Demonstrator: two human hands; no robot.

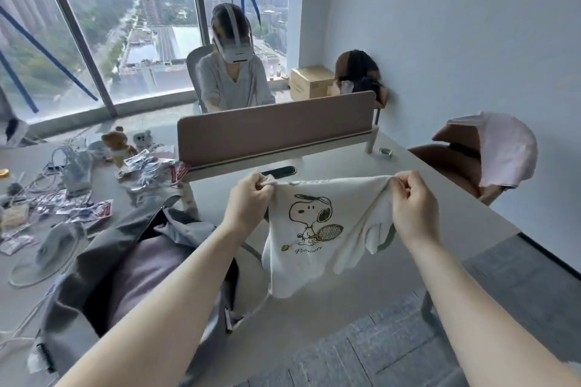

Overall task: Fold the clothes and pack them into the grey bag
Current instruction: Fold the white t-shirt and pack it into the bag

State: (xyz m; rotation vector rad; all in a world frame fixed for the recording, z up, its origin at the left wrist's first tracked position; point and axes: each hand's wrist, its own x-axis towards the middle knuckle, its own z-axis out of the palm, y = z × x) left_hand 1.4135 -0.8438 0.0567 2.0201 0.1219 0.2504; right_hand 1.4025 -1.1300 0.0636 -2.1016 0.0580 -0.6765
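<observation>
A cream T-shirt [314, 239] with a cartoon dog and tennis racket print hangs in the air above the table. My left hand [248, 198] pinches its top left shoulder and my right hand [412, 201] pinches its top right shoulder, so the shirt is stretched between them. Its lower edge droops toward the table's near side. The grey bag [103, 261] lies open on the table to the left, under my left forearm, with a mauve garment [147, 273] inside it.
The table [440, 198] has a pink divider panel [276, 129] at its back, with a person seated behind it. Wrappers, cables, plush toys and a grey hat [53, 251] clutter the left. A brown chair [465, 163] with pink cloth stands to the right.
</observation>
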